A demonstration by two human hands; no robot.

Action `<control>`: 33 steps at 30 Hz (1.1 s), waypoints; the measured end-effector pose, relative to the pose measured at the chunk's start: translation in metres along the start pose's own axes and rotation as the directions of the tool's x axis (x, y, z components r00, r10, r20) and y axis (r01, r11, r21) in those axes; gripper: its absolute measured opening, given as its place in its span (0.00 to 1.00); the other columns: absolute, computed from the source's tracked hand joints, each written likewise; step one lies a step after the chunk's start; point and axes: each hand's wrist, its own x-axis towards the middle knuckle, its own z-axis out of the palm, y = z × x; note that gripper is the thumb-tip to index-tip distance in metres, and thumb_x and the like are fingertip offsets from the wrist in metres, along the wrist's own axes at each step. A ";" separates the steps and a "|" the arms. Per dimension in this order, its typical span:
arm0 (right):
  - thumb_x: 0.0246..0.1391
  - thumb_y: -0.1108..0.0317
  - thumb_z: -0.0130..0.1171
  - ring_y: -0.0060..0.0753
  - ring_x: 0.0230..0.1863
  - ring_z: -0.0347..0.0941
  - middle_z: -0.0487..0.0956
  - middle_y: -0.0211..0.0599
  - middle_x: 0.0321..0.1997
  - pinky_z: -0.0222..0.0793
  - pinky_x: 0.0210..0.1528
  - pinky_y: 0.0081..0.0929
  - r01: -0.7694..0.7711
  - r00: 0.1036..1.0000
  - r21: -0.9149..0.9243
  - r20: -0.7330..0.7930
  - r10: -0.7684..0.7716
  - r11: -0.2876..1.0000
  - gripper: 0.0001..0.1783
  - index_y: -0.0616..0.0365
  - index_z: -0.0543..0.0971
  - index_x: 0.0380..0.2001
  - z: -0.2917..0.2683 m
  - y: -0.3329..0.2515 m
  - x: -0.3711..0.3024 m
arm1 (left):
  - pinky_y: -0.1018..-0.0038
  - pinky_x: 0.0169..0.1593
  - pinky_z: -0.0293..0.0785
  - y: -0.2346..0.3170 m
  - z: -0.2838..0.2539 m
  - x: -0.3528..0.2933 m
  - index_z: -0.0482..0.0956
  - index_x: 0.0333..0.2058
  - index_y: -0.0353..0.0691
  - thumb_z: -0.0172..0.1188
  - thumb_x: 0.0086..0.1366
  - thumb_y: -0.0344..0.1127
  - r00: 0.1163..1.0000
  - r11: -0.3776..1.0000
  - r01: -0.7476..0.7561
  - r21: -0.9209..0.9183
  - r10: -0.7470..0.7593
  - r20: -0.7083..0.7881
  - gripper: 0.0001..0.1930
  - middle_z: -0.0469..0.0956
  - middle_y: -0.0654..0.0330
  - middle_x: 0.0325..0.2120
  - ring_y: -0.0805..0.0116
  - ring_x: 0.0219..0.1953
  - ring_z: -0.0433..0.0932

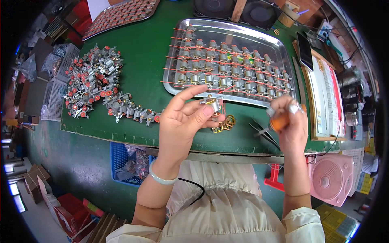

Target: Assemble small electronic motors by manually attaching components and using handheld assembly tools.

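Observation:
My left hand is raised over the near edge of the table, pinching a small silver cylindrical metal part between thumb and fingers. A brass-coloured piece shows at its top, and a thin red wire hangs beside it. My right hand, partly blurred, grips a screwdriver by its orange handle. The short shaft points down and left, apart from the metal part. Several brass frames lie on the table just beyond my left fingers. Black tweezers rest below the screwdriver at the table's edge.
A steel tray holds rows of similar parts with red wires. Left lies a heap of metal parts, trailing toward my left wrist. Another filled tray stands far left. A phone and papers are at right.

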 end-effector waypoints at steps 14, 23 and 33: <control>0.44 0.80 0.55 0.32 0.30 0.69 0.72 0.46 0.35 0.65 0.31 0.22 0.486 0.861 -0.346 0.032 -0.507 0.803 0.17 0.70 0.70 0.40 0.056 0.029 -0.023 | 0.75 0.41 0.76 -0.010 0.011 -0.002 0.64 0.49 0.39 0.46 0.64 0.32 0.997 0.888 -0.026 -0.459 -0.013 -0.081 0.15 0.71 0.52 0.43 0.62 0.42 0.75; 0.44 0.82 0.54 0.35 0.32 0.68 0.69 0.46 0.35 0.66 0.33 0.25 0.583 0.774 -0.455 0.062 -0.630 0.673 0.18 0.68 0.69 0.42 0.059 0.035 -0.022 | 0.76 0.41 0.77 -0.013 0.018 -0.002 0.62 0.50 0.38 0.43 0.65 0.32 0.986 0.912 -0.101 -0.398 0.040 -0.159 0.15 0.70 0.52 0.44 0.65 0.42 0.75; 0.58 0.68 0.45 0.17 0.16 0.60 0.65 0.31 0.16 0.59 0.20 0.15 -0.508 0.857 0.719 0.474 0.200 0.474 0.13 0.66 0.67 0.43 0.042 0.027 -0.017 | 0.72 0.40 0.77 -0.012 0.019 -0.006 0.62 0.49 0.33 0.48 0.62 0.27 0.957 0.938 -0.260 -0.230 0.218 -0.192 0.16 0.72 0.47 0.42 0.59 0.39 0.76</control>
